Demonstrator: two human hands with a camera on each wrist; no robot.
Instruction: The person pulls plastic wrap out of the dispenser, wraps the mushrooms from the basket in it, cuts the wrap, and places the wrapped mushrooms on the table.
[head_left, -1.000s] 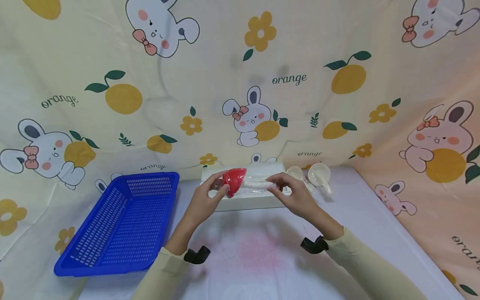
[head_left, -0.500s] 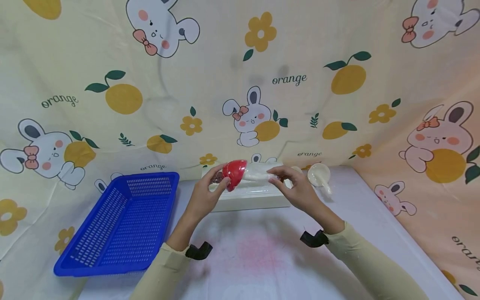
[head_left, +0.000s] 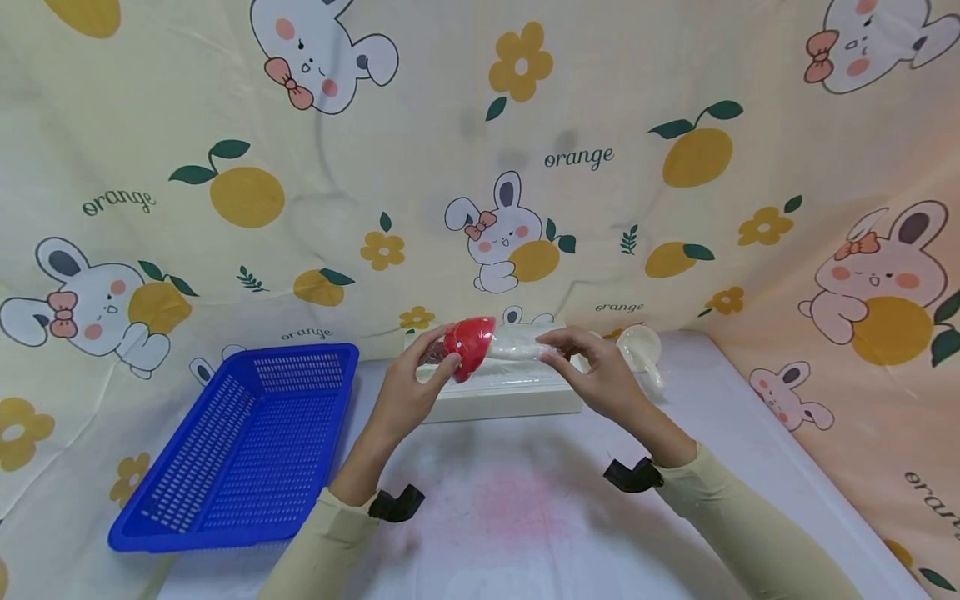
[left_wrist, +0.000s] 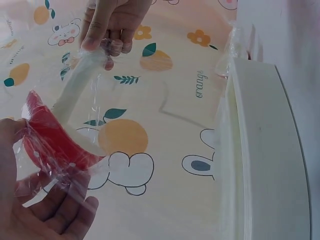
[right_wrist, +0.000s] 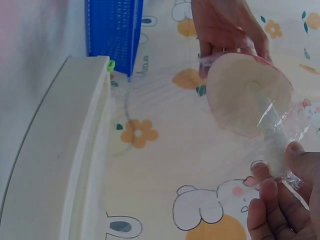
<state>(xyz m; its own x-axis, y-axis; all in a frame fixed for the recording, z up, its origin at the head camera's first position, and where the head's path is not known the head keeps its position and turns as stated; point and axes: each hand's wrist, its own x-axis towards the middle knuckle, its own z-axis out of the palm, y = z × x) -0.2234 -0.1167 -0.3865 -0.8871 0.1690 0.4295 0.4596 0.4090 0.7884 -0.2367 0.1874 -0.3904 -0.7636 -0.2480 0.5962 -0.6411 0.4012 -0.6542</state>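
A toy mushroom with a red cap and white stem [head_left: 471, 346] lies sideways in clear film, held above the white box [head_left: 502, 405]. At its cap end, my left hand [head_left: 408, 387] grips the wrapped cap between thumb and fingers. My right hand [head_left: 596, 375] pinches the filmed stem end. In the left wrist view the red cap [left_wrist: 62, 142] shows wrinkled plastic around it. The right wrist view shows the cap's pale underside [right_wrist: 240, 100] and the stem running down to the right thumb and fingers.
A blue perforated basket [head_left: 255, 450] stands on the left of the white-covered table [head_left: 487, 517]. Behind my right hand are pale film-wrapped pieces with round heads and stems [head_left: 640, 350]. A small green part [right_wrist: 111, 65] sits on the box's end. A patterned cloth hangs behind.
Both hands have lifted the wrapped mushroom a little, up off the box's top. Over the last half second it has hardly moved, while the right wrist shifted slightly to the right.
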